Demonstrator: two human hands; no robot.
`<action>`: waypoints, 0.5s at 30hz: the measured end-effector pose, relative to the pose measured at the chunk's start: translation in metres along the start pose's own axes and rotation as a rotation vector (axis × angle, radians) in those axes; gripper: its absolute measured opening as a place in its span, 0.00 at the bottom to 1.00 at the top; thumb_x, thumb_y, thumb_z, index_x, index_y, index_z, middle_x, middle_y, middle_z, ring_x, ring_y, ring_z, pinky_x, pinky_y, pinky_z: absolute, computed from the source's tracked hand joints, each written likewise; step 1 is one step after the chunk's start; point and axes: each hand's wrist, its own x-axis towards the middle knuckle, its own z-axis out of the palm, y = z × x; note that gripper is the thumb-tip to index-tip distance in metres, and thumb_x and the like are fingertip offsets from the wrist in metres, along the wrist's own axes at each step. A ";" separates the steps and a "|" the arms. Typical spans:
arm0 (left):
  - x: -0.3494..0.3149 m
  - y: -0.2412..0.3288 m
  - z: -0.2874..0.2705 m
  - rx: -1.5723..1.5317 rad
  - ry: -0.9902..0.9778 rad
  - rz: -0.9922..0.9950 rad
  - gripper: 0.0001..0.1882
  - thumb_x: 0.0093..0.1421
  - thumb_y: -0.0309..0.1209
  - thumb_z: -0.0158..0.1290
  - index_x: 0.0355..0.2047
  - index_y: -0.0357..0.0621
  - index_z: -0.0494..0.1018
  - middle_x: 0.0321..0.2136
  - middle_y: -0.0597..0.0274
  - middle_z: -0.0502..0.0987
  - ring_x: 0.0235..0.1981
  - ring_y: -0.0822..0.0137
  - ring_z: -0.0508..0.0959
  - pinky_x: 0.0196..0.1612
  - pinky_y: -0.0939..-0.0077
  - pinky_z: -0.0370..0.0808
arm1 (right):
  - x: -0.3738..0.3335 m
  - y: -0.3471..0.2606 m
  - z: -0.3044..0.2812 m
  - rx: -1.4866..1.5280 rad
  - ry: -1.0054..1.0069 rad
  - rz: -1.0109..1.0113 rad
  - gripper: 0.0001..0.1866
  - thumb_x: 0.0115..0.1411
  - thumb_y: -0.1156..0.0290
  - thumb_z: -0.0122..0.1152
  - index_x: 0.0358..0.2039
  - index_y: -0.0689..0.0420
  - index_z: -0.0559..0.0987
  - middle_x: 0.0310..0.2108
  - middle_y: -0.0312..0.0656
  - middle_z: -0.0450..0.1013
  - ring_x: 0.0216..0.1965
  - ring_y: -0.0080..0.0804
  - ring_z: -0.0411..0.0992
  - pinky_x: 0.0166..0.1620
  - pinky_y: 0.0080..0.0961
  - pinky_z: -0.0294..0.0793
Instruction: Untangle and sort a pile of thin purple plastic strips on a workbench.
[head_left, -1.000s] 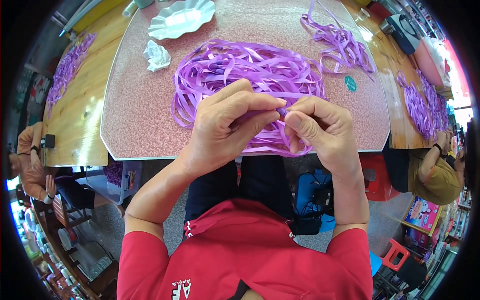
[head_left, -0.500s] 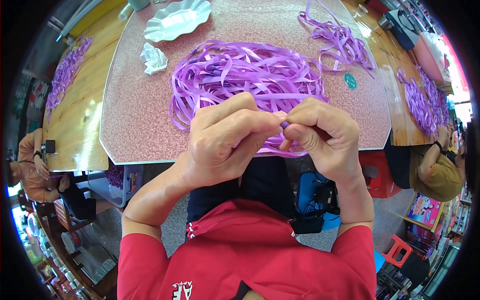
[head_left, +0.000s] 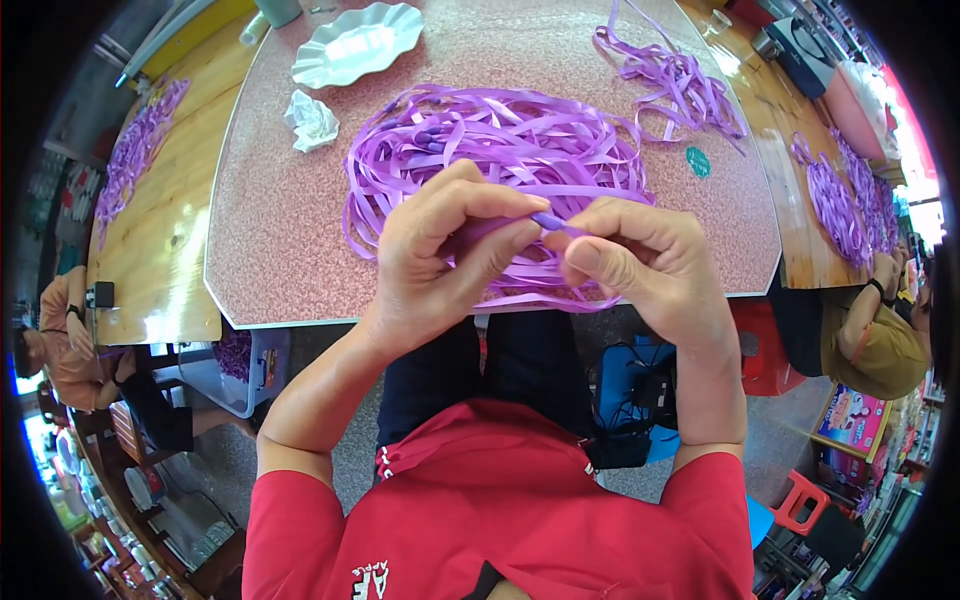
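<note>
A small dark purple sleeve-like piece [head_left: 546, 220] sits on a light purple ribbon between my two hands. My left hand [head_left: 440, 250] pinches that piece between thumb and forefinger. Just to its right, my right hand [head_left: 650, 255] is closed with thumb against fingers on the ribbon that leaves the piece. Beneath and beyond both hands lies a large looped heap of purple ribbon [head_left: 540, 130] on the pink speckled table [head_left: 280, 250]. A few dark purple pieces show among the loops at the heap's left side.
Beyond the heap are a white scalloped dish [head_left: 358, 45] and crumpled white tissue [head_left: 312, 121]. A smaller ribbon pile [head_left: 680, 85] lies at far right, near a green tag [head_left: 698, 162]. People with more ribbon sit at wooden tables [head_left: 165, 270] on both sides.
The dark purple piece has shifted slightly left and up and shows more clearly. My right thumb and fingers have slid off it, rightward onto the ribbon.
</note>
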 end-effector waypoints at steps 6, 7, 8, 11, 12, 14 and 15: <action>0.012 -0.007 -0.024 -0.114 0.315 -0.077 0.05 0.62 0.21 0.56 0.39 0.37 0.76 0.32 0.69 0.71 0.30 0.82 0.68 0.33 0.88 0.65 | 0.003 -0.006 -0.054 -0.150 0.297 -0.192 0.11 0.65 0.71 0.58 0.43 0.64 0.80 0.38 0.42 0.78 0.36 0.19 0.74 0.42 0.19 0.76; 0.016 -0.013 -0.028 -0.091 0.350 -0.103 0.05 0.62 0.22 0.55 0.38 0.37 0.76 0.32 0.68 0.71 0.31 0.82 0.68 0.35 0.89 0.65 | 0.006 -0.001 -0.065 -0.143 0.490 -0.319 0.11 0.65 0.71 0.58 0.43 0.64 0.81 0.40 0.42 0.78 0.38 0.20 0.75 0.43 0.20 0.76; 0.017 -0.022 -0.042 0.039 0.303 -0.115 0.09 0.65 0.27 0.53 0.42 0.36 0.77 0.35 0.65 0.74 0.34 0.78 0.71 0.39 0.85 0.67 | 0.010 0.002 -0.075 -0.150 0.496 -0.326 0.11 0.65 0.71 0.58 0.43 0.64 0.81 0.40 0.42 0.78 0.38 0.20 0.75 0.43 0.20 0.76; 0.020 -0.043 -0.065 0.379 0.304 -0.167 0.15 0.67 0.34 0.51 0.47 0.36 0.76 0.40 0.60 0.76 0.39 0.72 0.73 0.44 0.80 0.69 | 0.025 0.016 -0.113 -0.209 0.723 -0.377 0.12 0.64 0.70 0.59 0.43 0.64 0.81 0.42 0.42 0.78 0.40 0.22 0.75 0.45 0.20 0.75; 0.019 -0.047 -0.069 0.405 0.249 -0.200 0.20 0.67 0.39 0.51 0.52 0.38 0.75 0.48 0.51 0.75 0.50 0.60 0.73 0.55 0.69 0.67 | 0.028 0.024 -0.128 -0.347 0.739 -0.350 0.12 0.64 0.71 0.58 0.43 0.65 0.81 0.42 0.41 0.78 0.39 0.22 0.75 0.44 0.19 0.75; 0.014 -0.058 -0.069 0.539 0.213 -0.159 0.20 0.66 0.39 0.51 0.52 0.39 0.75 0.51 0.49 0.72 0.55 0.56 0.70 0.59 0.65 0.64 | 0.035 0.040 -0.149 -0.490 0.759 -0.325 0.12 0.64 0.71 0.58 0.44 0.65 0.80 0.42 0.40 0.78 0.39 0.22 0.75 0.43 0.18 0.75; 0.012 -0.060 -0.068 0.681 0.179 -0.126 0.20 0.65 0.38 0.52 0.52 0.39 0.75 0.55 0.46 0.70 0.60 0.52 0.67 0.62 0.61 0.61 | 0.037 0.047 -0.157 -0.631 0.686 -0.243 0.12 0.63 0.71 0.59 0.43 0.63 0.81 0.41 0.41 0.79 0.37 0.22 0.75 0.42 0.19 0.74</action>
